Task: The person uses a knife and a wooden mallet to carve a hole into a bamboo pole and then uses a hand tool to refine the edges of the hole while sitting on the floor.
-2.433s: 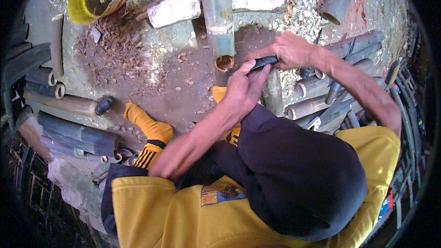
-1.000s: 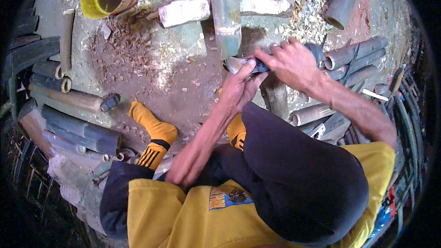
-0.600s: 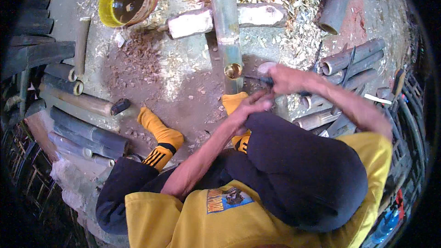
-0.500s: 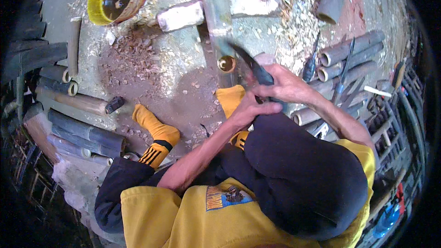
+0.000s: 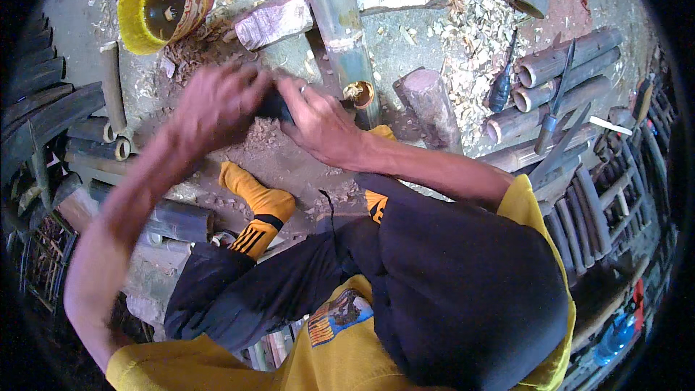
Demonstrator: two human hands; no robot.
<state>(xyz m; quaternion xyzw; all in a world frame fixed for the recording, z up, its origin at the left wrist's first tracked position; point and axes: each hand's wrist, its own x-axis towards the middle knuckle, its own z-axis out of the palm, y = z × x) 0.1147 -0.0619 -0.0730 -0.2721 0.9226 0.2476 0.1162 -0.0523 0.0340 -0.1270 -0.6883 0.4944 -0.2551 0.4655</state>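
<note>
Both my hands are raised close together in front of my crossed legs. Between them is a dark curved piece [image 5: 274,108], mostly covered by my fingers, so its kind does not show. My right hand [image 5: 323,124], with a ring on one finger, is closed around it. Blurred by motion, my left hand [image 5: 213,105] has its fingers curled against the piece's other side. Just right of my hands, an upright-looking bamboo pole [image 5: 334,18] slants across a pale log [image 5: 275,22], its open end [image 5: 360,94] toward me.
A yellow bucket [image 5: 134,22] with dark liquid stands far left. Bamboo tubes [image 5: 572,58] lie at the right, with a long-bladed tool [image 5: 554,112] across them. A short log [image 5: 432,101] lies near the pole. Wood chips [image 5: 474,36] cover the far floor. More bamboo lengths [image 5: 177,217] lie left.
My hands have moved left and away from my raised knee, carrying the dark curved piece. Its long tapered end showed before and is now hidden. The short log has come into view.
</note>
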